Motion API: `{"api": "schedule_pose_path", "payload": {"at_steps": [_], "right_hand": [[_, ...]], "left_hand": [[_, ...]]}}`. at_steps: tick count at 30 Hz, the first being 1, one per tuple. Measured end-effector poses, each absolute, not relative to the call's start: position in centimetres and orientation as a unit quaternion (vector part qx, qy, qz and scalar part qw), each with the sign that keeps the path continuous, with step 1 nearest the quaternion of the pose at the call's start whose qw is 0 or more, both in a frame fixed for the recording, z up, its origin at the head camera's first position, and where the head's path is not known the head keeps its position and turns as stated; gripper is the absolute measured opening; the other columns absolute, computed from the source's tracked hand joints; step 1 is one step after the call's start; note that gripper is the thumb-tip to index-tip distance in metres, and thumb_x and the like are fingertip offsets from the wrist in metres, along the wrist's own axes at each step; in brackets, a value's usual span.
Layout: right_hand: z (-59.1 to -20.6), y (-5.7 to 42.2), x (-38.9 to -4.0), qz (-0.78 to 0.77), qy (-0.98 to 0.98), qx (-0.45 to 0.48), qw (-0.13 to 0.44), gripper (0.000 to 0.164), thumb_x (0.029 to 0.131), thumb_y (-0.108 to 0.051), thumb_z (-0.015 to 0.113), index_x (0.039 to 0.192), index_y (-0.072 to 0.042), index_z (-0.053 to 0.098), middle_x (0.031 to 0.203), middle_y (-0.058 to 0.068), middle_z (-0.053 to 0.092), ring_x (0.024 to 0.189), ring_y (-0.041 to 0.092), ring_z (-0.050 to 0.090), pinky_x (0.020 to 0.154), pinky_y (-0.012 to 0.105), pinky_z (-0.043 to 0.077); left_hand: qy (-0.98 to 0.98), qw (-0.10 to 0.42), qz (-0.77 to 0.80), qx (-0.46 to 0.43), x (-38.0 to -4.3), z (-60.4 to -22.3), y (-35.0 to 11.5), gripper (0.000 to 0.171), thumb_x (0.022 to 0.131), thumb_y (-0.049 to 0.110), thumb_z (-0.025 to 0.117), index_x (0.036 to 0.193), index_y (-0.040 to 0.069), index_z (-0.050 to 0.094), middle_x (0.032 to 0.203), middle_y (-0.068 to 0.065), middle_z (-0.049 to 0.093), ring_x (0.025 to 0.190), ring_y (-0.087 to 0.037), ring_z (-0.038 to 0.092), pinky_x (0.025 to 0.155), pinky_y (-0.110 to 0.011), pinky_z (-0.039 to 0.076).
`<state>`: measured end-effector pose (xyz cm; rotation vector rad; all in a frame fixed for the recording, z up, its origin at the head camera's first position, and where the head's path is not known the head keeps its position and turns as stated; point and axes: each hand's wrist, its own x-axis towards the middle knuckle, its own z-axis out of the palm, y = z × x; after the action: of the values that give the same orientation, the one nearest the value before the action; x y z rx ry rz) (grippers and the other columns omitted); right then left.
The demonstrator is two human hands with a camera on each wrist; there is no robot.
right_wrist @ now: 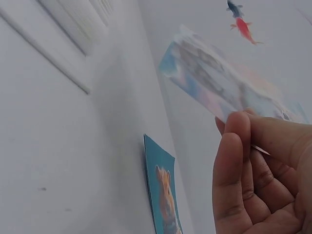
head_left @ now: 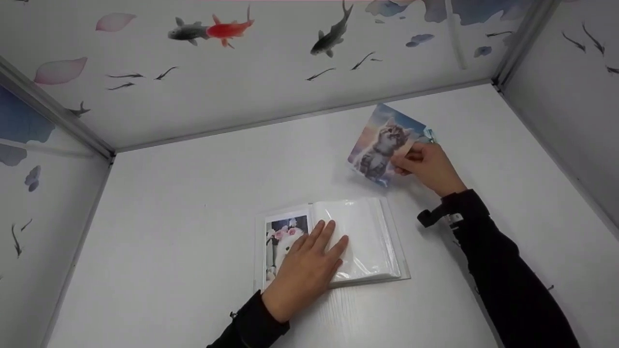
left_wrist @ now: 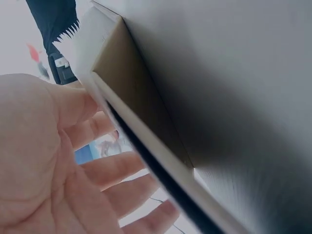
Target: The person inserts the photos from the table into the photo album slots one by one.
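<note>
A photo album (head_left: pixel 365 241) lies spread on the white table. Its left page shows a photo of a white furry animal with pink flowers (head_left: pixel 290 232); the right page is a blank, glossy clear sleeve. My left hand (head_left: pixel 307 266) rests across the middle of the album, fingers spread over both pages and partly hiding the photo. Beyond the album's upper right corner, my right hand (head_left: pixel 425 164) pinches a kitten photo (head_left: pixel 379 145) by its right edge between thumb and fingers. In the right wrist view this photo (right_wrist: pixel 219 80) is tilted and raised off the table.
A teal picture of an orange animal (right_wrist: pixel 163 190) lies beyond the right hand in the right wrist view; a corner of it (head_left: pixel 429 135) shows past the kitten photo in the head view. White walls (head_left: pixel 271 72) with painted fish enclose the table's back and sides.
</note>
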<state>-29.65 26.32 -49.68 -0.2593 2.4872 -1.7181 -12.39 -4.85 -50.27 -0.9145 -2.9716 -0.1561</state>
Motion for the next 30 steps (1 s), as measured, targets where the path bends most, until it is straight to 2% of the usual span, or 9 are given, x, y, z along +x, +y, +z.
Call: {"api": "schedule_pose_path", "payload": {"at_steps": [6, 8, 12, 15, 21, 25, 30], "right_hand": [[-50.5, 25.3, -29.8, -0.590, 0.799, -0.102, 0.060, 0.035, 0.095, -0.028, 0.070, 0.112, 0.002, 0.066, 0.094, 0.005, 0.075, 0.082, 0.010, 0.072, 0.076, 0.024, 0.059], [-50.4, 24.8, -29.6, -0.596, 0.793, -0.104, 0.062, 0.035, 0.094, -0.029, 0.070, 0.112, 0.002, 0.066, 0.094, 0.004, 0.074, 0.082, 0.009, 0.072, 0.076, 0.023, 0.059], [-50.4, 23.9, -29.3, -0.601, 0.791, -0.098, 0.062, 0.035, 0.094, -0.030, 0.070, 0.112, 0.001, 0.066, 0.094, 0.004, 0.074, 0.082, 0.012, 0.072, 0.076, 0.024, 0.059], [-50.4, 23.1, -29.1, -0.611, 0.783, -0.093, 0.067, 0.035, 0.094, -0.029, 0.070, 0.113, 0.001, 0.065, 0.095, 0.007, 0.073, 0.083, 0.012, 0.072, 0.077, 0.025, 0.059], [-50.9, 21.7, -28.8, -0.612, 0.782, -0.091, 0.075, 0.032, 0.094, -0.027, 0.071, 0.109, 0.002, 0.067, 0.095, 0.014, 0.074, 0.082, 0.012, 0.073, 0.078, 0.026, 0.060], [-51.0, 21.1, -28.5, -0.610, 0.783, -0.089, 0.084, 0.031, 0.094, -0.028, 0.071, 0.107, 0.000, 0.067, 0.094, 0.013, 0.075, 0.083, 0.015, 0.074, 0.079, 0.026, 0.060], [-50.9, 20.6, -28.4, -0.614, 0.778, -0.098, 0.087, 0.032, 0.094, -0.030, 0.070, 0.107, -0.001, 0.067, 0.093, 0.010, 0.076, 0.084, 0.016, 0.075, 0.080, 0.027, 0.060]], "left_hand": [[-0.952, 0.060, -0.070, -0.292, -12.6, -50.5, -4.8, 0.038, 0.103, 0.037, 0.053, 0.139, 0.026, 0.059, 0.153, -0.011, 0.047, 0.144, -0.030, 0.043, 0.102, -0.051, 0.047], [-0.951, 0.062, -0.077, -0.292, -12.7, -50.7, -4.9, 0.037, 0.103, 0.038, 0.053, 0.137, 0.027, 0.059, 0.155, -0.014, 0.044, 0.145, -0.032, 0.041, 0.103, -0.052, 0.047], [-0.952, 0.046, -0.094, -0.288, -12.7, -50.8, -5.0, 0.039, 0.102, 0.041, 0.054, 0.139, 0.027, 0.058, 0.162, -0.022, 0.029, 0.150, -0.037, 0.032, 0.106, -0.058, 0.044], [-0.953, 0.038, -0.096, -0.285, -12.7, -50.9, -5.0, 0.040, 0.102, 0.041, 0.053, 0.140, 0.027, 0.055, 0.162, -0.025, 0.025, 0.150, -0.039, 0.031, 0.108, -0.060, 0.043], [-0.954, 0.060, -0.069, -0.285, -12.7, -51.1, -5.0, 0.041, 0.101, 0.043, 0.054, 0.138, 0.025, 0.053, 0.158, -0.025, 0.036, 0.146, -0.037, 0.040, 0.105, -0.057, 0.046], [-0.953, 0.072, -0.065, -0.286, -12.8, -51.0, -5.0, 0.042, 0.100, 0.044, 0.057, 0.138, 0.025, 0.053, 0.155, -0.024, 0.039, 0.144, -0.037, 0.042, 0.102, -0.057, 0.048], [-0.955, 0.060, -0.071, -0.283, -13.0, -50.2, -4.9, 0.042, 0.099, 0.043, 0.059, 0.136, 0.024, 0.055, 0.154, -0.023, 0.041, 0.143, -0.037, 0.043, 0.101, -0.059, 0.048]]}}
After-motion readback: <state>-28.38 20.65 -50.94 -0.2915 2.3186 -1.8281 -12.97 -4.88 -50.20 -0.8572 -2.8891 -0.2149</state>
